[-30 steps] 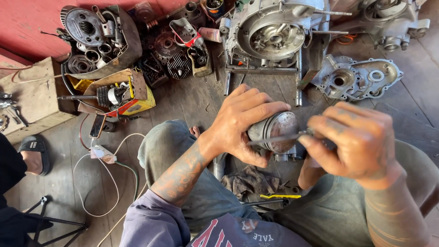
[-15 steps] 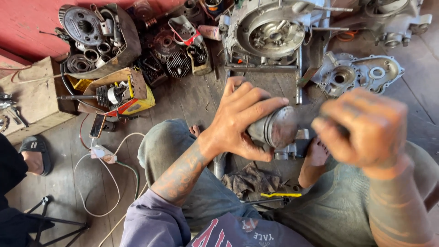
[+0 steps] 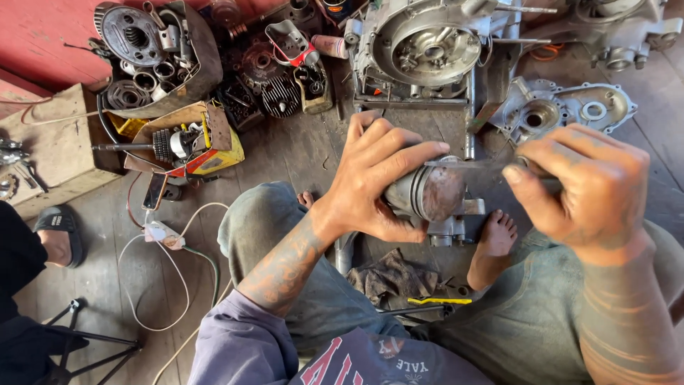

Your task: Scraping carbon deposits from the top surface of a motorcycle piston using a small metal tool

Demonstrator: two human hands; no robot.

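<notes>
Piston (image 3: 427, 191): gripped in the left hand (image 3: 377, 178), above the wooden floor (image 3: 285, 153).
Right hand (image 3: 584, 189): closed around a blurred thin tool touching the piston's crown.
Around: engine casing (image 3: 427, 46) beyond; rag (image 3: 392, 274) below.

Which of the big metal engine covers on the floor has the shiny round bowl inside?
The large engine case at top centre, above the left hand. The flatter cover to its right only has small round holes.

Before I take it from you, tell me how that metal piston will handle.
The piston looks like solid grey metal, so probably heavy for its size and stiff. Its round, grooved barrel would likely roll if laid on its side. The left hand wraps it fully; the greasy surroundings suggest it may be slippery.
</notes>
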